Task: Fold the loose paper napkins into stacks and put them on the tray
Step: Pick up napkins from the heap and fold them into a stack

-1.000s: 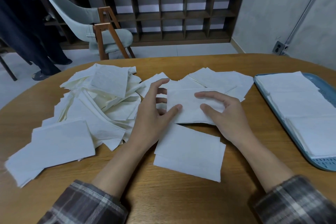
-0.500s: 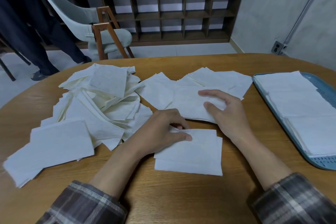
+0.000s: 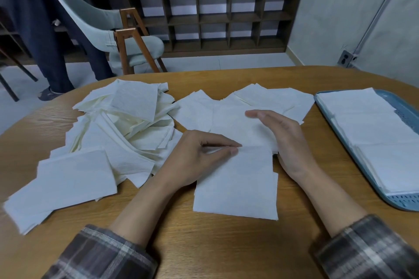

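Round wooden worktop [image 3: 204,244] fills most of our view. Big loose pile of napkins [image 3: 118,133] sprawls over its left half, with a second spread of flat napkins [image 3: 267,102] at centre back. Blue tray [image 3: 371,190] sits at the right edge, folded napkin stacks [image 3: 367,129] already laid in it. Directly in front of us lies a folded napkin [image 3: 238,186], flat on the worktop, well apart from the tray. Our left hand [image 3: 199,158] rests on its upper left corner, thumb and forefinger pinched together on the top edge. Our right hand [image 3: 288,140] is flat and open, fingers together, edge-on beside the napkin's upper right corner; contact we cannot tell.
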